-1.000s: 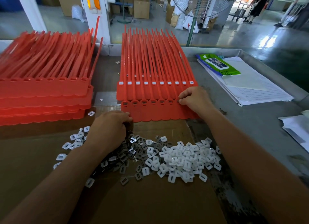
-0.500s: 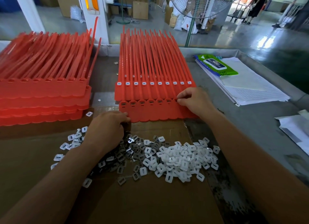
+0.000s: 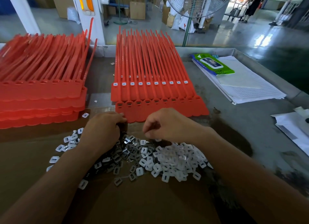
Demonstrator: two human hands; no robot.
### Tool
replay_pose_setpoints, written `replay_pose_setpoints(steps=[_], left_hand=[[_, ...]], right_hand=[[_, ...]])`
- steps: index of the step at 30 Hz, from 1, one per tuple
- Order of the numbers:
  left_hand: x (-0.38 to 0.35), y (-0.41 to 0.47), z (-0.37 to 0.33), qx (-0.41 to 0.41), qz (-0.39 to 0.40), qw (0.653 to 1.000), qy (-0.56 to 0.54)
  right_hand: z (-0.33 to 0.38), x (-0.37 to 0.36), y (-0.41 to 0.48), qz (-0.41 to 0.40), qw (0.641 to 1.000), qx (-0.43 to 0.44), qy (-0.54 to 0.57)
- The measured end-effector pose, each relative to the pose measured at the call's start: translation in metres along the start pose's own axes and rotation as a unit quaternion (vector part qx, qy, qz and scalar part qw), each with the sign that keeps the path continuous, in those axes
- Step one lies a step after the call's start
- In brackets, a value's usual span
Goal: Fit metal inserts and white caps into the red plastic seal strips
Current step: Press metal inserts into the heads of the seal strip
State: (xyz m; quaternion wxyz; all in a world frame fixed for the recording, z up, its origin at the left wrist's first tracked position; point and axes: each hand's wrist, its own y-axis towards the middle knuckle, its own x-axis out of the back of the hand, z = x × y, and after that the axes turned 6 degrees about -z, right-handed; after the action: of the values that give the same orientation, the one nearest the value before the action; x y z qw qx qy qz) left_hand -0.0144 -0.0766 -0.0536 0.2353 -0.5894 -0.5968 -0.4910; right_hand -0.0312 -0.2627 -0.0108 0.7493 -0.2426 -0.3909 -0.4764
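Stacked flat mid-table: the red seal strips (image 3: 157, 96), tails pointing away, heads toward the person. On the upper sheet, a row of white caps already seated across the heads; on the front sheet just below, grey metal showing in most sockets, the two rightmost looking bare. At the strips' near left corner, the left hand (image 3: 102, 128), fingers curled down and touching the front sheet's edge, something dark under the fingertips; cannot tell what, if anything, is gripped. Just beside the strips' near edge, toward the middle, the right hand (image 3: 165, 123), knuckles up, fingers curled with fingertips bunched toward the thumb; cannot tell whether a piece is pinched between them. Nearer the person than the strips, under both hands: a heap of metal inserts (image 3: 123, 155) to the left and a heap of loose white caps (image 3: 173, 158) to the right, the two touching and mingling, all on brown cardboard (image 3: 150, 198) that runs under the strips' near edge. Left of the strips, well apart: a second stack of red strips (image 3: 41, 96), no caps visible on it. Right of the strips on the metal table (image 3: 250, 123): a green wipes pack (image 3: 212, 64) resting on lined papers (image 3: 247, 85). Beyond the strips, past the table's far rim: a standing fan (image 3: 189, 23).
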Motion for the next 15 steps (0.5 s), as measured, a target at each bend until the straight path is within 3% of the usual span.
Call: replay_pose_setpoints(steps=[4,15], left_hand=[[0.0012,0.0002,-0.0016,-0.001,0.0,1.0,0.0],[0.0011,0.0002,-0.0023,0.007,-0.003,1.0,0.0]], right_hand=[[0.0042,0.0006,-0.003,0.049,0.999,0.004,-0.011],[-0.0023,0.0009,-0.009,0.092,0.994,-0.046,-0.035]])
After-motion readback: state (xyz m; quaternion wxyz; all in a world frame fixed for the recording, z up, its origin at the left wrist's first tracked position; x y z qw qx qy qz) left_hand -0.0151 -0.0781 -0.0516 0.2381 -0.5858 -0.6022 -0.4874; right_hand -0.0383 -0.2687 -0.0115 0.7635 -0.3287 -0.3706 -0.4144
